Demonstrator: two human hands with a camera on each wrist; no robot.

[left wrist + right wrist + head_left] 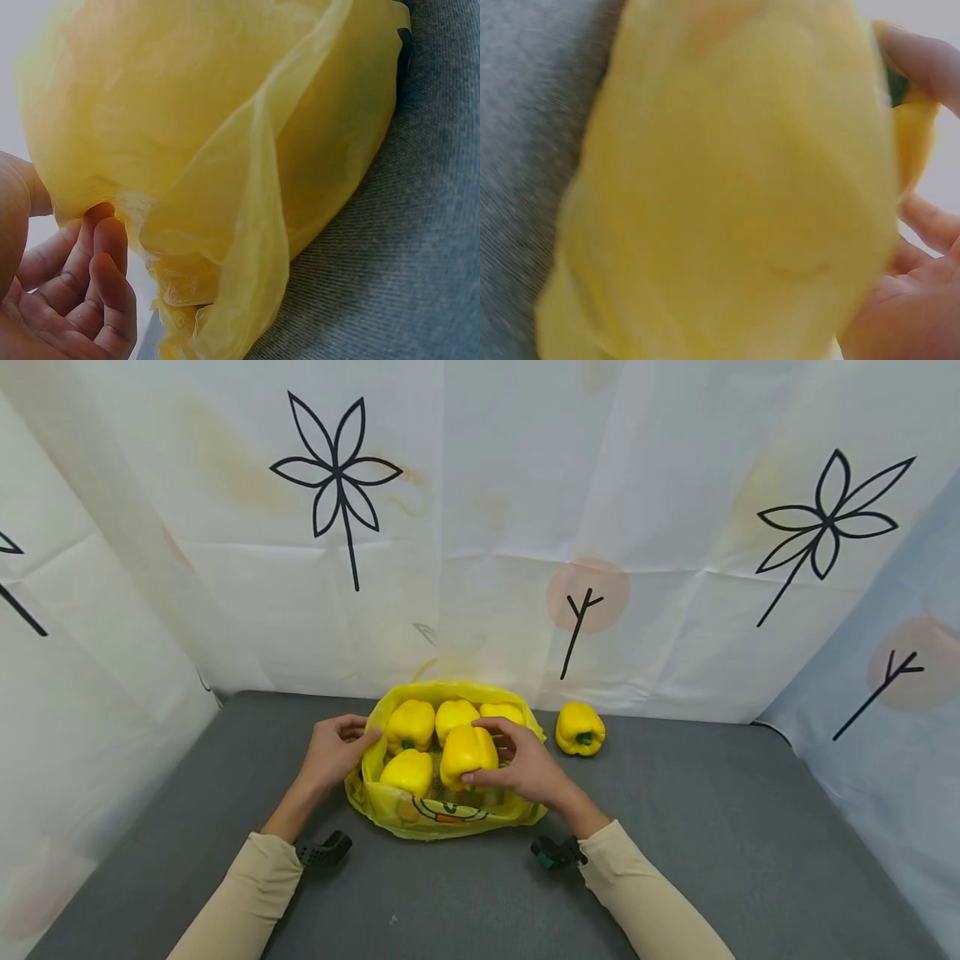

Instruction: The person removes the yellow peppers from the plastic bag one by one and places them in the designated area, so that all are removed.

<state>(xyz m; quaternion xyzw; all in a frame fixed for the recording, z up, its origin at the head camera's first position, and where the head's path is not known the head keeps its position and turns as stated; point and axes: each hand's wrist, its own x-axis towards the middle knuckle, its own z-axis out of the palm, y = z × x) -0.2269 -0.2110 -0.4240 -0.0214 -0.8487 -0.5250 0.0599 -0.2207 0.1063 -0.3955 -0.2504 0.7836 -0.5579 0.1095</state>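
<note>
Both my hands grasping, left hand (335, 750) pinching the rim of a yellow bag (375, 806) at nine o'clock, right hand (527, 764) gripping a bell pepper (463, 753) in the bag's mouth, just toward three o'clock of centre, four more peppers (410, 724) inside, a loose pepper (579, 727) near two-thirty on the grey table (442, 902).

Right of the bag (457, 830) (peppers (410, 727) inside) a lone pepper (580, 729) lies on the table (705, 802).
</note>
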